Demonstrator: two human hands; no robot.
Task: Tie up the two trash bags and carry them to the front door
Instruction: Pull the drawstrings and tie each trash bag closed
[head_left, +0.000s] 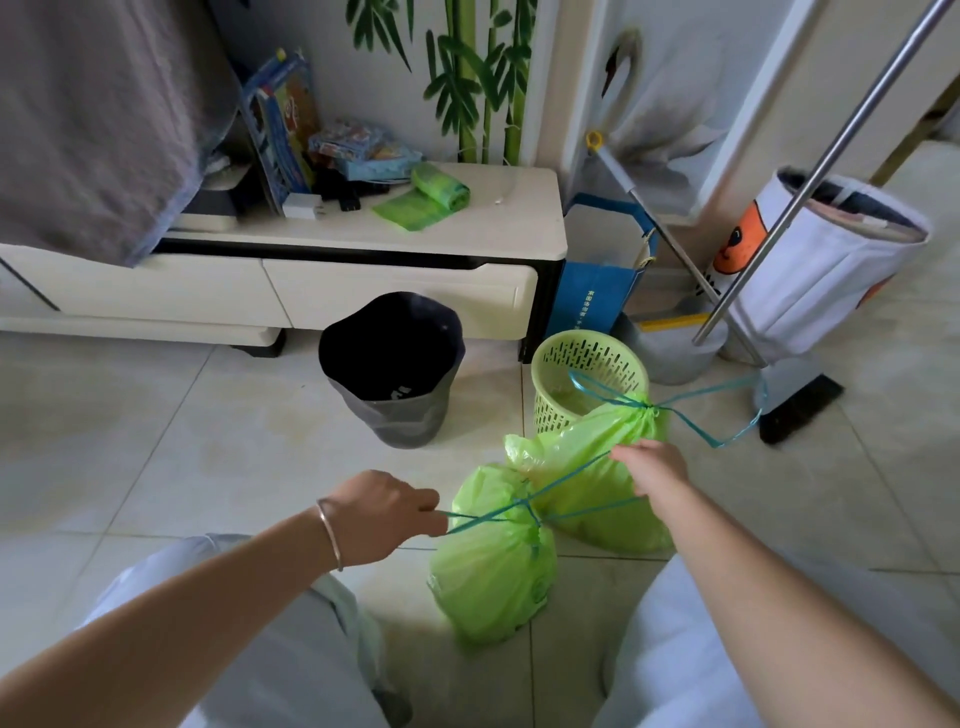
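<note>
Grey cloth (98, 119) hangs over the left end of a low white cabinet (291, 291), whose top carries a clutter of boxes (322, 145) and a partly unrolled roll of green bags (428, 200). On the tiled floor (156, 426) in front of it stands a dark bin (392, 366), its mouth open upward. Nearer the camera, the left hand (387, 512), a thin bracelet (331, 535) on its wrist, has its grip curled tight round the left ends of the blue drawstring (483, 519), pulled out sideways and taut. That string crosses at a knot on the neck of the near trash bag (493, 571), which stands on the floor between the person's knees, its long axis upright and its gathered neck pointing up. Just behind and to the right, touching it, lies the far trash bag (592, 467), tilted, with its neck pointing up and away to the right; its own loops of string (727, 415) trail loose toward the broom head (800, 408). A green slotted basket (587, 374) stands behind that bag. The right hand (652, 465) pinches the right ends of the near bag's drawstring, drawn out over the far bag. A blue paper bag (597, 280), a metal pole (810, 176) and a white fabric hamper (826, 260) fill the right corner.
</note>
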